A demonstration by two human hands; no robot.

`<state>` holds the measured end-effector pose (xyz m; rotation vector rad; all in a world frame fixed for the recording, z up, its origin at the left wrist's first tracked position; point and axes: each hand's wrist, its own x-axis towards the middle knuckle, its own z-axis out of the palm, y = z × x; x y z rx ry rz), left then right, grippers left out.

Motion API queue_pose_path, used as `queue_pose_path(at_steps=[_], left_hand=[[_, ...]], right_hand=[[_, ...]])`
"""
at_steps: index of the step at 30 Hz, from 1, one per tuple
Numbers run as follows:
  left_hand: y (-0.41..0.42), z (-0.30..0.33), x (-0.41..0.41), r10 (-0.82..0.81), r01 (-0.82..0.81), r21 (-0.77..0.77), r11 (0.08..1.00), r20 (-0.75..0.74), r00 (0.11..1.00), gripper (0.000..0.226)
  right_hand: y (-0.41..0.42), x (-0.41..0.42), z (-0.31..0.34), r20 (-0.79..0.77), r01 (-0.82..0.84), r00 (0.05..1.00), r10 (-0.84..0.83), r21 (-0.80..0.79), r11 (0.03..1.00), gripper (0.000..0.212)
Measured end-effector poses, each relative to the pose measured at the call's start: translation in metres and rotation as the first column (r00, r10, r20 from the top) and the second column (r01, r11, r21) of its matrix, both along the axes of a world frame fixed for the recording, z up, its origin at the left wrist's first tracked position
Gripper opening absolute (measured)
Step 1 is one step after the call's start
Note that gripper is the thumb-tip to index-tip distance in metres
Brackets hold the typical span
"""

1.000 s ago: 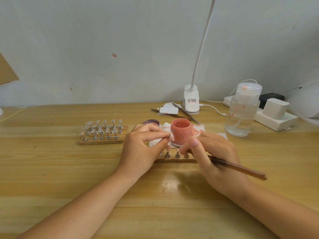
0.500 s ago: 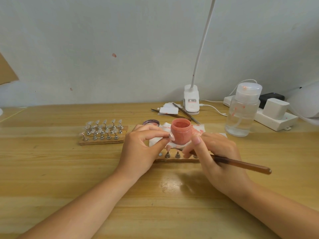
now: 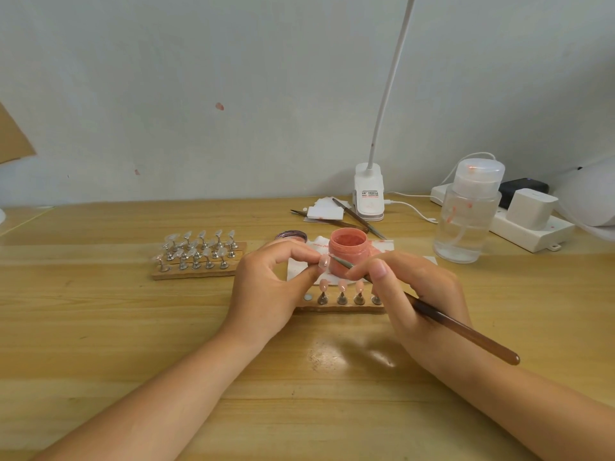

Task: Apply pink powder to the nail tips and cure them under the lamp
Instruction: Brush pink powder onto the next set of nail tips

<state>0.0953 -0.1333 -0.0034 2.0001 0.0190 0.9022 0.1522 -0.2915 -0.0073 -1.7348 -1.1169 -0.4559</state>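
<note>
The wooden table (image 3: 100,327) fills the lower half of the frame, with everything set within reach near its middle. At right centre stands one clear pump bottle (image 3: 466,224), pushed back out of the working space. Left of centre, one wooden rack (image 3: 199,271) keeps roughly fifteen clear nail tips on metal stands (too crowded to count surely). The left hand (image 3: 266,294) pinches a single pink nail tip (image 3: 323,261) between thumb and forefinger, raised just in front of the open pink powder jar (image 3: 347,254), probably so loose powder falls back near it. The right hand (image 3: 422,297) grips one brush (image 3: 432,314) pen-fashion, its point touching or nearly touching that tip. Below them, a second strip (image 3: 339,306) holds three pink tips upright, a fourth stand partly hidden, one slot bare.
</note>
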Motion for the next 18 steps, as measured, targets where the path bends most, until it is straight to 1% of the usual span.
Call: queue_pose_path(at_steps=[1,2,4,7,11,15,18], left_hand=[[0.0003,-0.0003,0.0005,-0.001,0.001,-0.003,1.000,0.002,1.000,0.011],[0.0008,-0.0008,0.0009,0.002,-0.002,-0.002,1.000,0.005,1.000,0.015],[0.0011,-0.0016,0.0016,0.014,-0.014,0.006,1.000,0.007,1.000,0.018],[0.0004,-0.0023,0.0021,0.024,-0.024,0.000,1.000,0.011,1.000,0.013],[0.0007,-0.0023,0.0020,0.023,-0.024,0.014,1.000,0.027,0.999,0.020],[0.0001,-0.0024,0.0025,0.036,-0.036,0.001,0.999,0.018,0.999,0.019],[0.0003,-0.0027,0.0023,0.035,-0.035,0.014,0.999,0.029,0.999,0.024]], right_hand=[[0.0005,-0.0019,-0.0008,0.039,0.020,0.999,-0.023,0.069,0.997,0.039],[0.0006,-0.0018,-0.0016,0.065,0.018,0.998,-0.024,0.091,0.996,0.040],[0.0022,-0.0035,-0.0008,0.090,0.016,0.996,-0.020,0.054,0.998,0.044],[0.0012,-0.0014,-0.0019,0.124,0.010,0.992,-0.014,0.030,0.999,0.052],[0.0019,-0.0007,-0.0027,0.166,0.049,0.984,-0.060,0.071,0.996,0.046],[0.0015,0.0004,-0.0043,0.154,0.009,0.988,-0.018,0.062,0.998,0.051],[0.0018,-0.0004,-0.0034,0.176,0.015,0.984,-0.030,0.086,0.996,0.046]])
